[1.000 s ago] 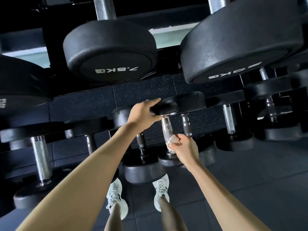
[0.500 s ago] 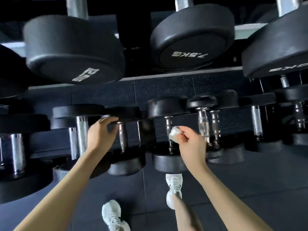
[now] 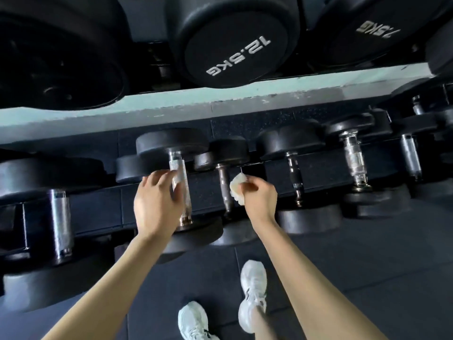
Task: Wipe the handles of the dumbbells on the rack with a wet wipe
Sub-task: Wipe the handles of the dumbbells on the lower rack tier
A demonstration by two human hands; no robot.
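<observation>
While the right hand (image 3: 260,195) pinches the wipe (image 3: 237,190) — left hand (image 3: 157,201) grip apart — dark tiled floor (image 3: 367,266) lies below.

Both bare arms reach forward from the bottom of the view. The left arm (image 3: 117,278) is stretched out straight. The left hand (image 3: 157,202) shows its back, with its fingers (image 3: 159,177) loosely bent and pointing ahead. The right arm (image 3: 313,278) ends in a slightly bent wrist. The right hand (image 3: 259,196) is curled and pinches a small white wet wipe (image 3: 236,188) between thumb and fingers.
</observation>
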